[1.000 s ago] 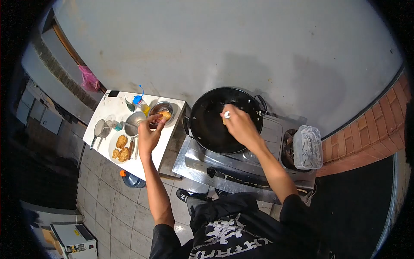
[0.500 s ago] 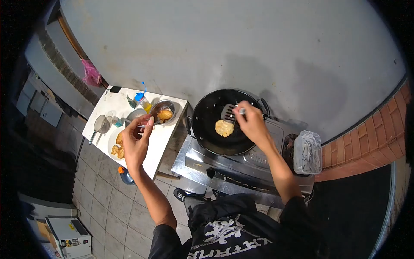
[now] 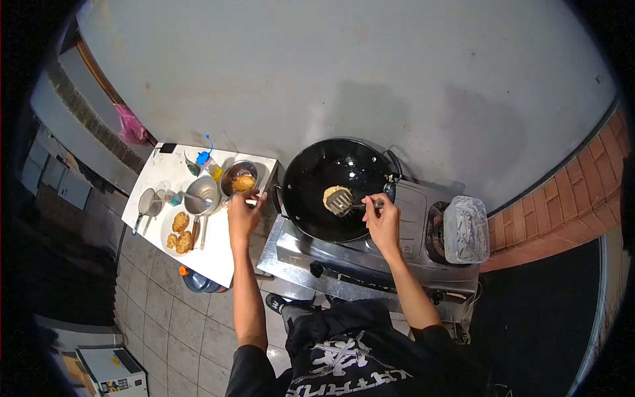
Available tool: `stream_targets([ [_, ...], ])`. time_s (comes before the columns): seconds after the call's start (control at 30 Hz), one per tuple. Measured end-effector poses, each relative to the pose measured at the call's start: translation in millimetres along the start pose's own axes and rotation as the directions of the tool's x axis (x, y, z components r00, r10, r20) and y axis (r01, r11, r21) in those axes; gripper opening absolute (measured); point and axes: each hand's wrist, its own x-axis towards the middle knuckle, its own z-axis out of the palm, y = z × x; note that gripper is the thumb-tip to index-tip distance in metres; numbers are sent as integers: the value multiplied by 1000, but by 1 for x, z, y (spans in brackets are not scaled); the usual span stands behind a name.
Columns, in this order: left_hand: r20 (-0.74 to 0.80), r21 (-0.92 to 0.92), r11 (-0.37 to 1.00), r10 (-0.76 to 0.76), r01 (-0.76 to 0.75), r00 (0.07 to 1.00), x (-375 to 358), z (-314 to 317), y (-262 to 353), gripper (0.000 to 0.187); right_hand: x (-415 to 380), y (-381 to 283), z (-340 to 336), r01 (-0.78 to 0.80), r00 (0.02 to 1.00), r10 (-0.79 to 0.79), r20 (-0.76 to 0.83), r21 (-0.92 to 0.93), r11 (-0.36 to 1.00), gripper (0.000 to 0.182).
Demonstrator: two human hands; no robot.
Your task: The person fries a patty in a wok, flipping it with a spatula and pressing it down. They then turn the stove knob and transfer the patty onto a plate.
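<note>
My right hand [image 3: 383, 221] grips the handle of a slotted spatula [image 3: 340, 202]. The spatula's head lies over part of a round, pale yellow fritter [image 3: 329, 192] in the black wok [image 3: 311, 221]. My left hand [image 3: 245, 215] is at the near side of a small metal bowl [image 3: 231, 173], fingers bent; what they hold is too small to make out. Inside that bowl sits a golden-brown fried piece [image 3: 243, 182]. Just left of the hand are a metal pot [image 3: 210, 190] with a utensil in it and a plate [image 3: 167, 228] bearing several fried pieces [image 3: 183, 241].
The wok stands on a steel gas stove [image 3: 297, 248] against the grey wall. A clear plastic container [image 3: 466, 231] sits at the stove's right end. On the white table [image 3: 221, 258] are a strainer [image 3: 145, 200] and a blue-capped oil bottle [image 3: 210, 165]. A large bottle [image 3: 198, 281] stands below.
My left hand has moved right, toward the small bowl's near side. My right hand has lowered, bringing the spatula from beside the fritter to over it. The whole view has shifted slightly.
</note>
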Motion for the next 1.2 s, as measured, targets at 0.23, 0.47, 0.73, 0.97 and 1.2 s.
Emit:
stream_targets([
  [0.23,-8,136,991,7,-6,1000,-6,15,-4,28,-2,10,1,87,996,-88,-18,-77,993,12],
  [0.47,-17,183,982,-34,37,999,-5,27,-8,26,3,-3,2,153,987,-146,65,-133,979,12],
  [0.73,-40,218,975,-30,38,999,-8,37,-6,26,10,-13,-9,136,989,-139,-51,-50,989,14],
  [0.97,-83,211,976,-29,46,996,-9,42,-6,25,9,-8,-4,115,993,-116,-37,-35,993,14],
  [1.2,-71,211,976,-40,54,997,-13,38,5,23,9,-3,1,55,998,-55,6,-69,996,19],
])
